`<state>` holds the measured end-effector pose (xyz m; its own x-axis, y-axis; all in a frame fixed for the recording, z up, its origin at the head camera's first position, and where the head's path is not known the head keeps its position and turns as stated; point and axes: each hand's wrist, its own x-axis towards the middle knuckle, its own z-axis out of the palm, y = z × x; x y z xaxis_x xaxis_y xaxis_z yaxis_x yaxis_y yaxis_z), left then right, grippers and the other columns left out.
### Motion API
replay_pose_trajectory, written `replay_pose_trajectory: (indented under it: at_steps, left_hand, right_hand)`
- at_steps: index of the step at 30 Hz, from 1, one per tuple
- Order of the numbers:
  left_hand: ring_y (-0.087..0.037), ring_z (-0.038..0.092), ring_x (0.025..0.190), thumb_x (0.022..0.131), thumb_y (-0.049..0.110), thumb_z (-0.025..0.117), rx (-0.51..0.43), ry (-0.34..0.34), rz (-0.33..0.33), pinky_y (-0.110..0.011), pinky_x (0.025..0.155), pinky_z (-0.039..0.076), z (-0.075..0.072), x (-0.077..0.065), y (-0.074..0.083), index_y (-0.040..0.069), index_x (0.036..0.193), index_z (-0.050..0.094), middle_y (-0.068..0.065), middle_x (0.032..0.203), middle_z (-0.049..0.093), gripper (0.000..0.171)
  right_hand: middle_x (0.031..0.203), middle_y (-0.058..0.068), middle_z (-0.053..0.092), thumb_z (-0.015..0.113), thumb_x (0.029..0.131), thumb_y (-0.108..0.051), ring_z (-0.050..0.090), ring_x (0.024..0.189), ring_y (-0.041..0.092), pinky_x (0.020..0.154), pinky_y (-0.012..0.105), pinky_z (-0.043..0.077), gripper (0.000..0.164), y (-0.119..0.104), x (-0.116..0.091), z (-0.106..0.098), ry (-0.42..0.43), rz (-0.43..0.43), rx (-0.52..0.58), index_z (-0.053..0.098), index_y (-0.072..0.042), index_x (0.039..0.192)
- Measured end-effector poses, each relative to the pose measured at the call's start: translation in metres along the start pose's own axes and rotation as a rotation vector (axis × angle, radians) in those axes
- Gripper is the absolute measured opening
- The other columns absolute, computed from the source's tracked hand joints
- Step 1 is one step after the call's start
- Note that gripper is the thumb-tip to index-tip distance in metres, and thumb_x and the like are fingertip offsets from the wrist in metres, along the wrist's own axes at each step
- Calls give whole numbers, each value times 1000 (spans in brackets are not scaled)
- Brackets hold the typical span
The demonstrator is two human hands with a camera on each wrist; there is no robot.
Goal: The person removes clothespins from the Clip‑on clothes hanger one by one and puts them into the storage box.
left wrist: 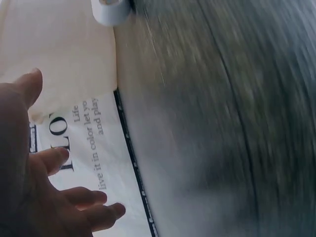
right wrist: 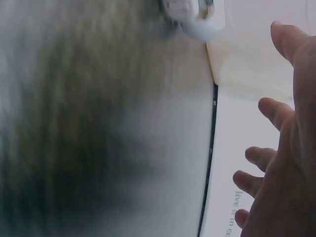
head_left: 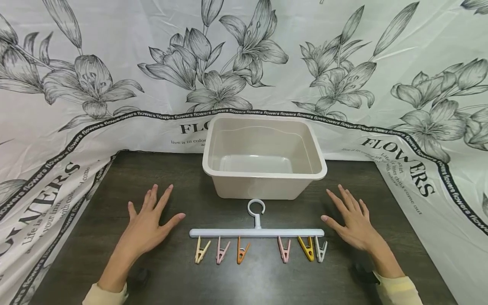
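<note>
In the head view a pale blue-white hanger bar [head_left: 228, 233] with a hook [head_left: 256, 207] lies flat across the dark table. Below it several small clothespins sit in a row: a cream one [head_left: 201, 250], a pink one [head_left: 222, 251], an orange one [head_left: 242, 250], another pink one [head_left: 284, 250], a yellow one [head_left: 307, 249] and a white one [head_left: 320, 250]. My left hand [head_left: 146, 226], fingers spread, is left of the bar and holds nothing. To the right of the bar, my right hand [head_left: 352, 226] also has its fingers spread with nothing in it.
Behind the hanger stands a beige plastic basin [head_left: 253, 186], its inside bare. A white cloth with flower drawings [head_left: 259, 93] hangs behind the dark table [head_left: 167, 275] and runs down both sides.
</note>
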<state>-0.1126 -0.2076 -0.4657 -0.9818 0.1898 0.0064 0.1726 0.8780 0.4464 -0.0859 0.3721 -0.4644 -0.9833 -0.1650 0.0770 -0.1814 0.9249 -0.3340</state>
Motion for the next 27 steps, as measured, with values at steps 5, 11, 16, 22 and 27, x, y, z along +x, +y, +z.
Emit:
replay_pose_trajectory:
  at_steps: [5,11,16,22,27]
  left_hand:
    - [-59,31,145,98,70,49,-39,-22,17,-82,113,1,4,3,9,37,164,1,-26,170,10,89]
    - [-51,49,138,100,69,46,-50,-8,38,-78,116,13,8,3,19,35,165,6,-25,162,35,84]
    - [-47,59,129,102,63,49,-47,51,54,-73,110,34,13,-2,25,28,165,18,-24,144,59,79]
    - [-34,70,113,101,58,57,-142,62,80,-61,90,54,19,-5,31,22,160,36,-16,130,69,73]
    - [-29,69,112,100,48,64,-222,36,163,-53,90,57,24,-2,35,15,152,48,-13,129,69,64]
  right_hand:
    - [174,11,6,62,100,-48,17,153,51,113,77,9,74,-10,-2,10,-25,-22,30,28,-28,163]
    - [172,13,13,64,100,-45,21,151,53,107,80,18,72,-21,-4,17,-50,-40,114,31,-27,162]
    - [171,15,16,65,100,-47,21,152,48,103,79,29,73,-30,-7,22,-85,-31,169,31,-27,162]
    - [168,13,24,66,99,-49,27,150,42,102,75,38,72,-41,-8,26,-86,-72,183,36,-25,160]
    - [160,7,39,71,96,-47,38,147,35,105,68,43,72,-50,-8,28,-63,-122,202,41,-23,157]
